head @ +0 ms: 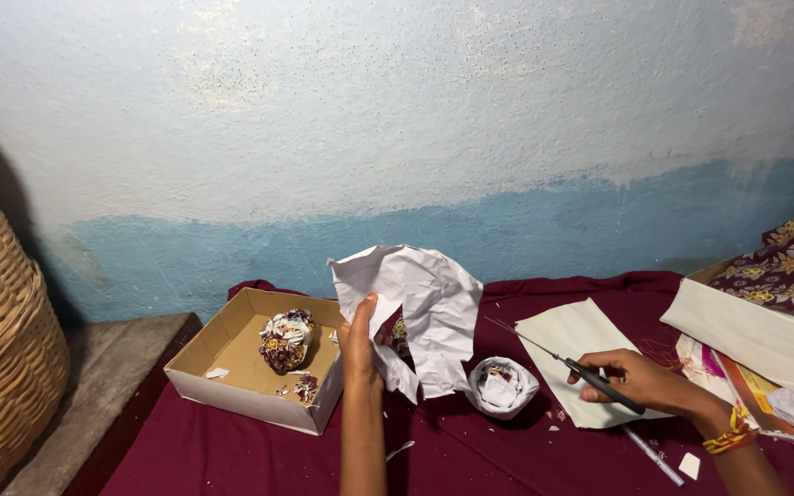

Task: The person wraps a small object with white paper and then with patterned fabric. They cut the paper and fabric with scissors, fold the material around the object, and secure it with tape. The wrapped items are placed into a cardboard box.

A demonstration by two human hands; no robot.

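Cardboard box (232,354) with fabric flower (287,338)

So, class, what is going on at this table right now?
A person's left hand holds up a crumpled white fabric piece, while the right hand grips scissors beside it, blades pointing toward the fabric. A small rolled fabric bundle lies on the maroon cloth. Another bundle sits in the open cardboard box.

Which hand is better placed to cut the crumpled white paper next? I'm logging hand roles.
Probably the right hand: it already grips the scissors, blades pointing toward the crumpled white paper. The left hand is busy holding that paper up.
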